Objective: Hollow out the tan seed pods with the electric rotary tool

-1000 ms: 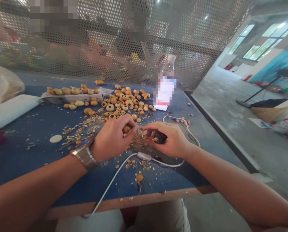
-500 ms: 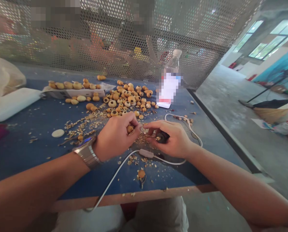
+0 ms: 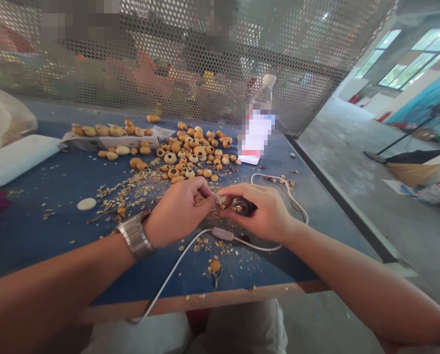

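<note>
So, the left hand (image 3: 177,212) has its fingers (image 3: 205,187) clenched on a little tan seed pod (image 3: 199,199), which sits between both hands, toward the bench's (image 3: 31,246) front edge. The right hand (image 3: 260,214) grips a small dark corded rotary tool (image 3: 245,208), long axis running roughly sideways, brass tip aimed left at the pod and just beside it. The pod looks rough, but it's mostly hidden, so hard to tell.

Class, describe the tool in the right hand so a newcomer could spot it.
On the blue workbench, find the right hand. In its grip sits a small dark rotary tool, set apart from the scattered tan shells by its metal tip and white cord.
</note>
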Motion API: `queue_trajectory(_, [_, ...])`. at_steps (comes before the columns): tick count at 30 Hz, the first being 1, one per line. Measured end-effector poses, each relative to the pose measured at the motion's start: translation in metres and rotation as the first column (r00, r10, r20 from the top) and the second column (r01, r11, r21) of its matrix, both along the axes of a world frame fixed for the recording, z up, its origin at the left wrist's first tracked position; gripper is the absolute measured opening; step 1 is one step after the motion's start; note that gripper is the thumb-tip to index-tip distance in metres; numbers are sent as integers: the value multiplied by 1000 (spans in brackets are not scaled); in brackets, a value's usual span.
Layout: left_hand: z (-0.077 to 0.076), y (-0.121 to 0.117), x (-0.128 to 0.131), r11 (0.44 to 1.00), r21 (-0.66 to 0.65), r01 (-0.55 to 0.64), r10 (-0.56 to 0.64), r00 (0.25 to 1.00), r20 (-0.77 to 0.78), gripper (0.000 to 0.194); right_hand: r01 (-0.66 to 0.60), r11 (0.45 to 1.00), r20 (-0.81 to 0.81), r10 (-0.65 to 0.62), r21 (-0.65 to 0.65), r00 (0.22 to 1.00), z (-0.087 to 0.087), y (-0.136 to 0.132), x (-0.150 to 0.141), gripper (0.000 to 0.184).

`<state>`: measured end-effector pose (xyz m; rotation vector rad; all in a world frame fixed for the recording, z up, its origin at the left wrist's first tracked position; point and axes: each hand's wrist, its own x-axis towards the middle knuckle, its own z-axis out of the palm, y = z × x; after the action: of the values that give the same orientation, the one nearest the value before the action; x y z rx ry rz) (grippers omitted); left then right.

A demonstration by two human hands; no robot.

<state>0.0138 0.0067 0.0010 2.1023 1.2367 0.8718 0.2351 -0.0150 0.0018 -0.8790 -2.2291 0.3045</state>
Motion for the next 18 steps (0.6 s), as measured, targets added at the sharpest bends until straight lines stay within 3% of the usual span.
queue_trajectory(3, [-2,2,0,993,-116,8,-2,999,55,25,18,1000,-15,-17,17,1000,2,1,2,42])
queue_trajectory(5, [-2,5,-2,992,-128,-4,11,998,55,26,69,997,25,-70,21,997,4,1,5,45])
queue_trajectory(8, [-2,9,-5,998,-23,-63,64,997,35,26,145,988,185,-135,-46,973,6,2,7,42])
queue_trajectory(11, [0,8,-7,989,100,-107,104,994,29,26,136,982,314,-89,-131,945,5,1,6,33])
queue_trajectory(18, [2,0,-5,969,226,-98,104,995,-13,21,27,999,204,-18,-42,979,0,-2,4,33])
